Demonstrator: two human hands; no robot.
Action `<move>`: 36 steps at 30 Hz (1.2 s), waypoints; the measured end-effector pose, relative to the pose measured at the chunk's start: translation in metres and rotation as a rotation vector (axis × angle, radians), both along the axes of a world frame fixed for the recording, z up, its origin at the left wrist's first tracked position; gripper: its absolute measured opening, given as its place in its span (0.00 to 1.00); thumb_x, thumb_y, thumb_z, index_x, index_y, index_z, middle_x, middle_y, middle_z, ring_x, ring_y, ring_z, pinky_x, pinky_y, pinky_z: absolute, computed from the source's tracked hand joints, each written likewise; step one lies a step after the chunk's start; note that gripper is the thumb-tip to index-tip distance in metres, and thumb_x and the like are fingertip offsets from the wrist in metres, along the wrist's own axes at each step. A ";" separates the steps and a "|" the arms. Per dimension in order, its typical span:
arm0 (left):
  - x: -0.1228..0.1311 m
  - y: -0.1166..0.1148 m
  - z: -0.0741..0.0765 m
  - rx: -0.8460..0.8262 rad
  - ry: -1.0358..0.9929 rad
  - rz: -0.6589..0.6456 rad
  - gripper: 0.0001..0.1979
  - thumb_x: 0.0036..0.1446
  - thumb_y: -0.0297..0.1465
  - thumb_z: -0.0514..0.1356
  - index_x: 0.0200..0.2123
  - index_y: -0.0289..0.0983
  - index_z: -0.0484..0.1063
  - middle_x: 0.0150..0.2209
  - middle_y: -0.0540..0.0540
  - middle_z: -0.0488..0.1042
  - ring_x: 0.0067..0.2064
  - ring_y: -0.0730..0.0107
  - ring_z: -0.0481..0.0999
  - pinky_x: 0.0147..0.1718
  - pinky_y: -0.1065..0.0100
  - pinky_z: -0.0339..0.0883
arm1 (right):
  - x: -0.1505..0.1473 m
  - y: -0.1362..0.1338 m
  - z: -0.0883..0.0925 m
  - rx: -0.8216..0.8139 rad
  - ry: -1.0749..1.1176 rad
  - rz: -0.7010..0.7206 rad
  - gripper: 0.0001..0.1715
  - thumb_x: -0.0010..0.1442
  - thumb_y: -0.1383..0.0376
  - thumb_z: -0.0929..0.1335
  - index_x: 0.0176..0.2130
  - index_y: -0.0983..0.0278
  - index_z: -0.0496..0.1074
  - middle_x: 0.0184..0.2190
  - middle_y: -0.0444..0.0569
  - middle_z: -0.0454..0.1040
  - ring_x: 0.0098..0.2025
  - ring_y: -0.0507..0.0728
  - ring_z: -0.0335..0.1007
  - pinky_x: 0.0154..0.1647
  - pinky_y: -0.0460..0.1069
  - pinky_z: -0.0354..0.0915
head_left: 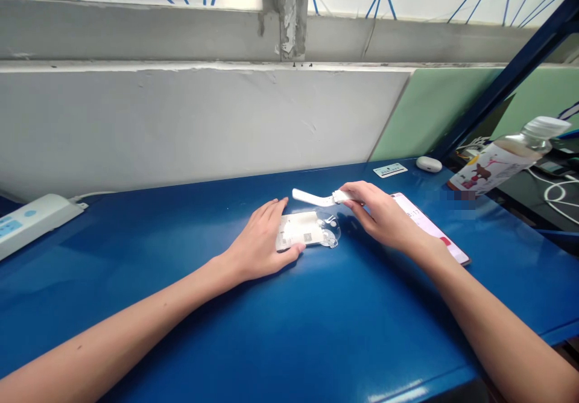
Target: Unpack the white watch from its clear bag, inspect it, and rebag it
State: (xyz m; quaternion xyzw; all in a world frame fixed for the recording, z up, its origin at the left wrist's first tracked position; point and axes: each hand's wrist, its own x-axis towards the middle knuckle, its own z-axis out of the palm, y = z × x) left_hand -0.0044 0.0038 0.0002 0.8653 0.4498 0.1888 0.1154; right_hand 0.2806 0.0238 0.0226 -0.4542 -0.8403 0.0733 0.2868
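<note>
At the far left of a glossy blue table (271, 336), a white power strip (34, 228) with pale blue socket panels lies at an angle, its cord running along the wall. Near the middle, the person's left hand (260, 243) rests with thumb and fingers spread apart, touching the left side of a flat package (298, 229). The package is white and roughly rectangular, with small print, a square code and a clear, shiny, rounded plastic part at its right end. Just beyond it is a slim white piece (312, 197), smooth and gently curved, its rounded free end pointing left and a thicker, blocky section at its right. The right hand (371, 210) pinches that thicker section between thumb and fingers, which hide the rest. Farther right are a small printed card (389, 170), a lit phone (434, 231) partly behind the wrist, a white rounded case (429, 164) and a tilted, clear-capped bottle (497, 161) with a colourful label.
</note>
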 end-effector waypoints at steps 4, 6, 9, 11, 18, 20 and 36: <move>0.003 -0.005 0.008 0.083 -0.172 0.116 0.47 0.61 0.44 0.59 0.71 0.33 0.33 0.68 0.26 0.54 0.68 0.40 0.58 0.61 0.40 0.61 | -0.009 -0.006 0.002 0.049 -0.032 0.049 0.14 0.71 0.64 0.60 0.53 0.61 0.67 0.51 0.55 0.76 0.52 0.64 0.71 0.52 0.60 0.67; 0.006 -0.009 0.016 0.245 -0.230 0.105 0.41 0.62 0.40 0.58 0.70 0.37 0.39 0.69 0.30 0.53 0.69 0.44 0.55 0.63 0.42 0.58 | -0.016 -0.011 0.001 0.080 -0.058 0.065 0.14 0.71 0.64 0.60 0.53 0.62 0.68 0.51 0.55 0.77 0.52 0.64 0.72 0.52 0.60 0.67; 0.012 -0.017 0.026 0.438 -0.183 0.012 0.33 0.62 0.35 0.58 0.67 0.39 0.51 0.65 0.34 0.61 0.69 0.43 0.55 0.64 0.41 0.57 | -0.028 -0.020 0.000 0.143 -0.084 0.105 0.15 0.71 0.65 0.60 0.53 0.63 0.69 0.51 0.57 0.78 0.51 0.65 0.72 0.49 0.60 0.67; 0.016 -0.021 0.030 0.438 -0.123 -0.077 0.31 0.62 0.34 0.58 0.66 0.38 0.54 0.62 0.35 0.66 0.67 0.45 0.60 0.63 0.43 0.60 | -0.036 -0.026 0.001 0.176 -0.054 0.142 0.16 0.71 0.64 0.60 0.53 0.63 0.70 0.50 0.56 0.79 0.49 0.64 0.73 0.48 0.60 0.67; 0.019 -0.027 0.033 0.274 -0.203 -0.101 0.15 0.70 0.29 0.49 0.57 0.34 0.66 0.54 0.37 0.75 0.57 0.54 0.73 0.56 0.52 0.69 | -0.057 -0.030 0.026 0.104 0.356 0.027 0.10 0.64 0.58 0.69 0.43 0.60 0.75 0.34 0.49 0.82 0.33 0.58 0.78 0.36 0.53 0.70; 0.020 -0.029 0.035 0.144 -0.279 -0.106 0.14 0.72 0.30 0.46 0.51 0.35 0.69 0.47 0.39 0.77 0.49 0.58 0.77 0.49 0.55 0.72 | -0.063 -0.026 0.037 0.028 0.484 -0.017 0.13 0.58 0.55 0.74 0.40 0.60 0.76 0.27 0.44 0.79 0.25 0.54 0.73 0.27 0.50 0.67; 0.044 -0.039 0.033 -1.194 -1.076 0.008 0.15 0.66 0.38 0.59 0.42 0.31 0.76 0.42 0.36 0.81 0.44 0.56 0.83 0.49 0.54 0.74 | -0.092 -0.007 0.006 -0.940 1.233 0.373 0.17 0.64 0.54 0.69 0.46 0.62 0.79 0.42 0.50 0.80 0.41 0.55 0.75 0.44 0.49 0.71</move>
